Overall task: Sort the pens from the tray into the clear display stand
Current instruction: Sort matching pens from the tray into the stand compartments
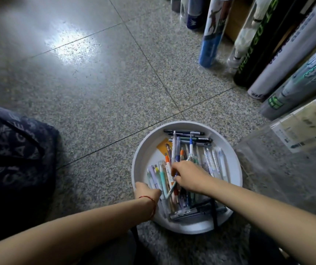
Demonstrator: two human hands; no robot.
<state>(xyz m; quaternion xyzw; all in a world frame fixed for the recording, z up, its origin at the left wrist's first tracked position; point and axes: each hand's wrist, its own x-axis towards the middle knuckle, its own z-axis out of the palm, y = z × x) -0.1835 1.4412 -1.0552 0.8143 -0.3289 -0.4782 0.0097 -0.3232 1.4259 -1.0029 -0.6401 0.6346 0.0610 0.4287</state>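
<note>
Your left hand [146,190] gripped the white tray [141,150] by its rim, on the floor at lower centre. Your right hand [187,175] curled around a few pens [177,150] inside it. The clear display stand [287,169] stood just right.

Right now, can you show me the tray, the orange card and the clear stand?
tray [142,155]: head view, bare left wall.
orange card [164,145]: head view, its middle.
clear stand [287,178]: head view, its near wall.

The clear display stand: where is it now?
The clear display stand sits on the floor at the right edge of the head view, just right of the white tray, with a pale box behind it.
</note>
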